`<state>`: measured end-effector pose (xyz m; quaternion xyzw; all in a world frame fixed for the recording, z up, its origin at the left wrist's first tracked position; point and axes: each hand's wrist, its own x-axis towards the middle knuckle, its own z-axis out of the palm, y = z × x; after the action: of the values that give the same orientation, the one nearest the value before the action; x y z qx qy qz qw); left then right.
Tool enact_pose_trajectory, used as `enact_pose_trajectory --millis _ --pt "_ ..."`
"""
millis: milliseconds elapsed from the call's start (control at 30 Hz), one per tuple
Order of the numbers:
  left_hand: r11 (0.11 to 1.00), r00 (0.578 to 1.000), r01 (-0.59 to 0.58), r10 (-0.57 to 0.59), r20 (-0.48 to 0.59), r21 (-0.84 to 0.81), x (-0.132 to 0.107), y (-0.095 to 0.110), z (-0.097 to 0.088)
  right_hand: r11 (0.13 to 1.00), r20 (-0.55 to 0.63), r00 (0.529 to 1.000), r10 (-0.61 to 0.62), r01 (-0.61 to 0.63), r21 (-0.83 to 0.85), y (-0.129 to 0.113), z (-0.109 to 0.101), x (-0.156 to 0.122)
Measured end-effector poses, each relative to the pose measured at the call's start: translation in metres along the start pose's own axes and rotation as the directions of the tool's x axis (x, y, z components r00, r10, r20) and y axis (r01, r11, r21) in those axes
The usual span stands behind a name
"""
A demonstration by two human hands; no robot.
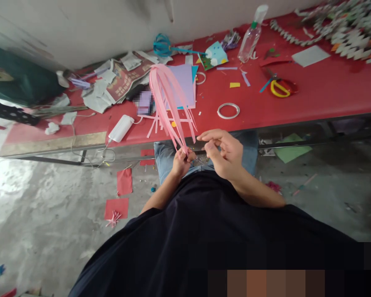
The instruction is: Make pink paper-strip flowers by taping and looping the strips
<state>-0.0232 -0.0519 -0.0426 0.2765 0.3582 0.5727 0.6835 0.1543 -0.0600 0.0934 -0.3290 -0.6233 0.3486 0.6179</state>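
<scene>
My left hand (181, 161) is closed around the gathered lower ends of a bunch of long pink paper strips (167, 97). The strips loop upward and fan out over the edge of the red table (312, 99). My right hand (223, 152) sits just to the right of it above my lap, fingers curled with thumb and forefinger pinched near the strip ends; whatever lies between them is too small to name. Both hands hover over my jeans, in front of the table edge.
On the table lie lilac and blue paper sheets (185, 82), two tape rings (228, 110), yellow-handled scissors (280, 88), a clear spray bottle (250, 37), newspapers (120, 78), a white charger (121, 128) and a paper chain (343, 29). Red paper scraps (116, 207) litter the concrete floor.
</scene>
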Motion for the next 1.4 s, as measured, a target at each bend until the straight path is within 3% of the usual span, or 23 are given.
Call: enact_pose_trajectory --millis 233,433,533,667,933,1200,1400 --pt "0.997 0.997 0.063 -0.065 -0.037 -0.049 -0.004 -0.001 -0.001 0.980 0.136 0.987 0.091 -0.064 -0.190 0.003 0.013 -0.002" --pt "0.995 0.997 0.074 -0.075 0.000 -0.069 -0.002 -0.005 -0.004 0.934 0.150 0.988 0.036 0.020 -0.357 0.016 0.014 -0.006" --pt "0.992 0.994 0.106 -0.103 0.046 -0.068 -0.002 -0.002 0.000 0.884 0.150 0.973 0.174 -0.087 -0.459 0.031 0.014 -0.007" --pt "0.981 0.976 0.188 -0.182 0.119 -0.048 -0.005 0.000 0.004 0.772 0.141 0.915 0.378 -0.228 -0.593 0.058 0.014 -0.011" --pt "0.959 0.952 0.279 -0.271 0.142 -0.044 -0.005 -0.008 0.005 0.829 0.207 0.881 0.426 -0.288 -0.479 0.091 0.016 -0.021" --pt "0.953 0.956 0.294 -0.292 0.030 -0.072 -0.010 -0.007 0.007 0.865 0.102 0.917 0.387 -0.322 -0.385 0.111 0.005 -0.014" --pt "0.937 0.945 0.328 -0.325 0.045 -0.119 -0.008 0.001 0.017 0.873 0.201 0.903 0.380 -0.278 -0.400 0.113 0.000 -0.003"
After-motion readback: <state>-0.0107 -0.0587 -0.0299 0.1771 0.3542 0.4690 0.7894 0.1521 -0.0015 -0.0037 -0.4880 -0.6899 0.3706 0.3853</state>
